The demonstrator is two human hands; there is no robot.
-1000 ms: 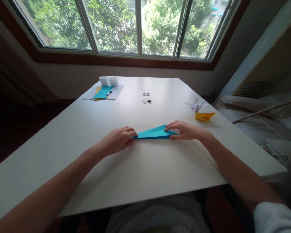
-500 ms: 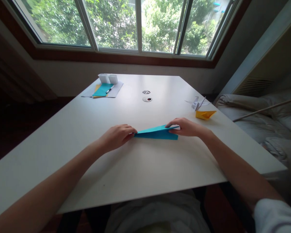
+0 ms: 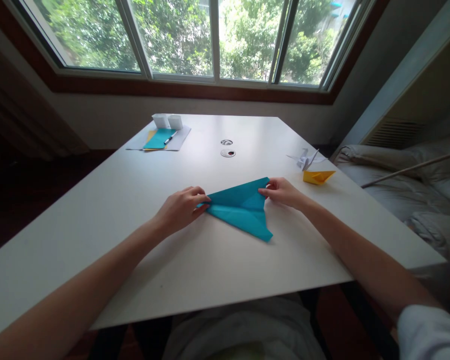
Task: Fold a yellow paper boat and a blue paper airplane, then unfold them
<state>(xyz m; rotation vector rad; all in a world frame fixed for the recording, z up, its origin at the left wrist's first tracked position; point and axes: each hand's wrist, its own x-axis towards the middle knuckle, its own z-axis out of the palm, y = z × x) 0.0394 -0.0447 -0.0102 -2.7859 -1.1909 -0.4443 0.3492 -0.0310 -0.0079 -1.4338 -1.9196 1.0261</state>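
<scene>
Between my hands is a blue paper airplane point(image 3: 240, 205), its wings spread and a crease running down its middle. The narrow nose points left and the wide tail right. My left hand point(image 3: 183, 207) pinches the nose, which the fingers partly cover. At the far wing's tail corner, my right hand point(image 3: 281, 192) grips the paper between thumb and fingers. The near wing's corner is free of both hands.
A yellow paper boat point(image 3: 318, 177) and a white folded paper crane point(image 3: 305, 161) stand on the right of the white table point(image 3: 165, 270). Far left lie blue sheets point(image 3: 158, 139), a pen point(image 3: 170, 138) and white paper boxes point(image 3: 167, 121). Two round inserts point(image 3: 228, 153) sit mid-table.
The blue paper has opened from a narrow folded strip into spread wings. My right hand has shifted slightly away from me along with the far wing; my left hand stays at the nose.
</scene>
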